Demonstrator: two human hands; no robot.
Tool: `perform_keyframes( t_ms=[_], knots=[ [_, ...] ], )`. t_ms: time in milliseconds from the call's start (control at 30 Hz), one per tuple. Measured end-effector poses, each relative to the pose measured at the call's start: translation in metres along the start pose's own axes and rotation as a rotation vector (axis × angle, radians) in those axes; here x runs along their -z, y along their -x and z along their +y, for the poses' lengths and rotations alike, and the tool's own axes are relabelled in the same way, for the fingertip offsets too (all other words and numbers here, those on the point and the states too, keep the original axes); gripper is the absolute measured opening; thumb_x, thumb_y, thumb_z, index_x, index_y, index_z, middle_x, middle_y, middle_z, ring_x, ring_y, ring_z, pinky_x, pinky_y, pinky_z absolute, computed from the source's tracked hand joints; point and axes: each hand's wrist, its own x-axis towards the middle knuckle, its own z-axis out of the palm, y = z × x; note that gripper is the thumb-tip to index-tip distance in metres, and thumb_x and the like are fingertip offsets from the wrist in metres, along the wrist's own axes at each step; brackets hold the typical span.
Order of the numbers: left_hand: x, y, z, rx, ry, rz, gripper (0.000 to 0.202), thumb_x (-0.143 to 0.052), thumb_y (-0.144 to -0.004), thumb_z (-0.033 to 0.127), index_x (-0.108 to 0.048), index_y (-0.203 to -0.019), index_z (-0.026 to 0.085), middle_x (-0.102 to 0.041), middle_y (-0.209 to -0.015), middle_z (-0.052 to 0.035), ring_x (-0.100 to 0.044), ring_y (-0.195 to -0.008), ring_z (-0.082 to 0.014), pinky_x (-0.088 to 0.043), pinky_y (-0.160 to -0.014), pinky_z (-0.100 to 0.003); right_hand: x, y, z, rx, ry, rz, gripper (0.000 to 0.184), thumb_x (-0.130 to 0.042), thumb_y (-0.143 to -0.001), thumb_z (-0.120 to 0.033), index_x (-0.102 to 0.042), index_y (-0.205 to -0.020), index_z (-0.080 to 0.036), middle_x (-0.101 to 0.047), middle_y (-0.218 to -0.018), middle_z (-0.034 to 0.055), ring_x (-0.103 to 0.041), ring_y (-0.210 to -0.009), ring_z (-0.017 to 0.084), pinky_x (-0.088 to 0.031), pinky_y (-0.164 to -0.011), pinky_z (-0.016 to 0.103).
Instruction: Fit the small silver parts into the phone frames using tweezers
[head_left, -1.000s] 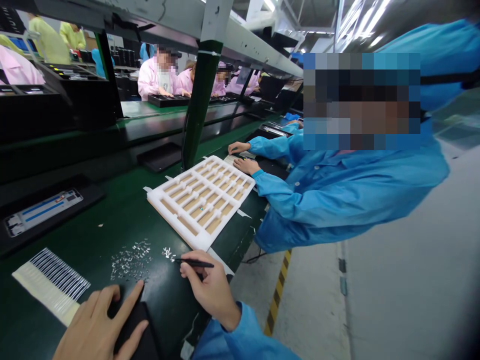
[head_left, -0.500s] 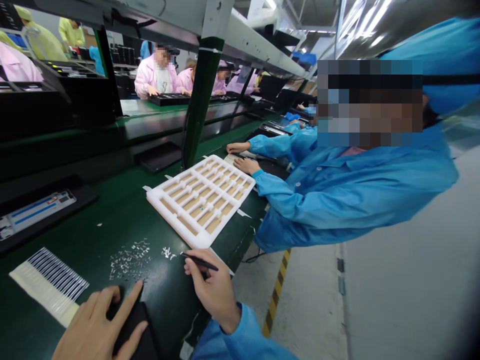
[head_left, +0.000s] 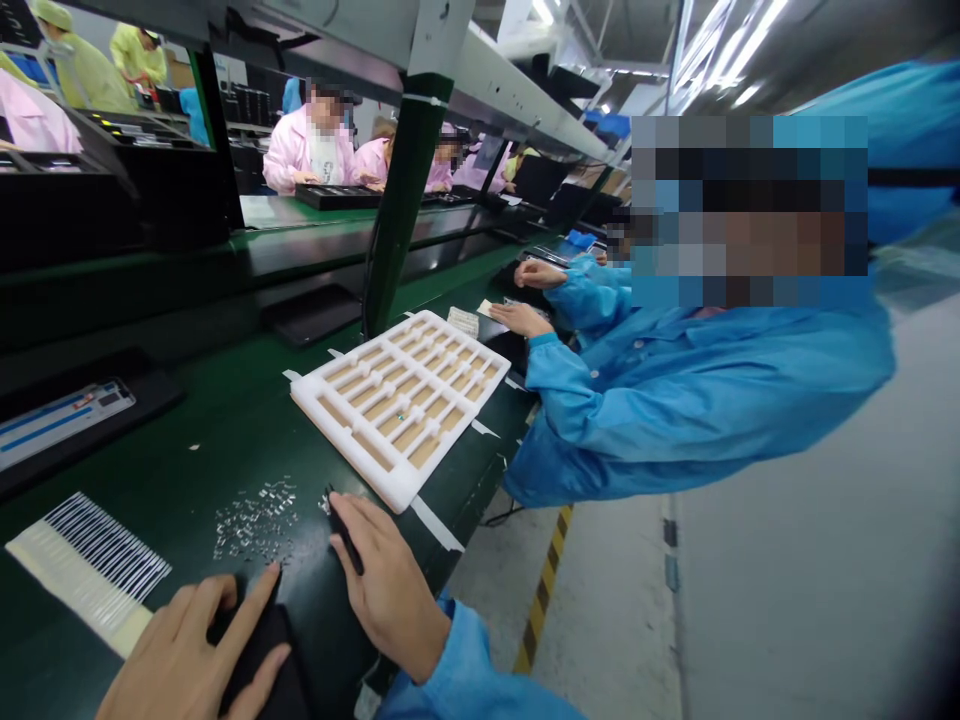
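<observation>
1. The right hand [head_left: 386,580] sits at the near edge of the bench [head_left: 180,470], its fingers [head_left: 352,515] clamped on black tweezers [head_left: 346,540]. The tweezers' tips reach into a small cluster of tiny metal pieces [head_left: 324,505]; whether they grip one, I cannot tell.
2. The left hand [head_left: 184,640] lies at near left, its spread fingers [head_left: 244,610] apart on a black pad [head_left: 259,650].
3. A larger scatter of metal pieces [head_left: 255,522] lies left of the tweezers.
4. Farther off, a white foam tray [head_left: 345,450] looks almost empty, with one tiny glinting piece [head_left: 401,415] in a slot. Most of its slots appear left to fill.
5. A striped strip of packed parts [head_left: 90,570] lies at far left of the left hand.
</observation>
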Motion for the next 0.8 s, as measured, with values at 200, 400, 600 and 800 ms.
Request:
perform_keyframes(
  t_ms=[200,400,600,800],
  knots=[
    [0.002,0.000,0.003,-0.006,0.024,0.008,0.058,-0.057,-0.105,0.053,-0.050,-0.159,0.034,-0.068,-0.110,-0.0091,-0.066,-0.088,-0.0247,-0.054,-0.074,-0.039,0.003,0.002,-0.010,0.000,-0.174,-0.053,0.044,-0.055,-0.112,-0.022,-0.060,-0.156,-0.023,-0.079,-0.131,0.0139,-0.076,-0.120,0.029,-0.063,-0.108,0.044],
    [0.006,-0.002,0.005,-0.009,0.009,0.021,0.058,-0.059,-0.103,0.057,-0.055,-0.155,0.032,-0.068,-0.110,-0.0092,-0.067,-0.090,-0.0257,-0.053,-0.074,-0.039,0.004,-0.006,-0.011,-0.094,-0.327,-0.023,0.038,-0.054,-0.113,-0.024,-0.062,-0.150,-0.024,-0.077,-0.134,0.0121,-0.075,-0.123,0.026,-0.059,-0.112,0.041],
    [0.009,-0.005,0.006,-0.043,-0.010,0.047,0.056,-0.059,-0.104,0.056,-0.058,-0.153,0.028,-0.068,-0.109,-0.0095,-0.067,-0.088,-0.0240,-0.053,-0.073,-0.037,-0.001,-0.019,-0.017,0.053,-0.176,-0.161,0.042,-0.051,-0.113,-0.025,-0.058,-0.154,-0.022,-0.078,-0.130,0.0131,-0.070,-0.119,0.029,-0.059,-0.107,0.046],
    [0.012,-0.005,0.008,-0.055,-0.014,0.061,0.054,-0.057,-0.105,0.053,-0.059,-0.151,0.026,-0.068,-0.107,-0.0093,-0.066,-0.085,-0.0231,-0.052,-0.070,-0.035,-0.002,-0.024,-0.019,0.121,-0.087,-0.164,0.037,-0.054,-0.113,-0.025,-0.063,-0.148,-0.019,-0.080,-0.121,0.0136,-0.069,-0.107,0.030,-0.058,-0.098,0.050]
  ],
)
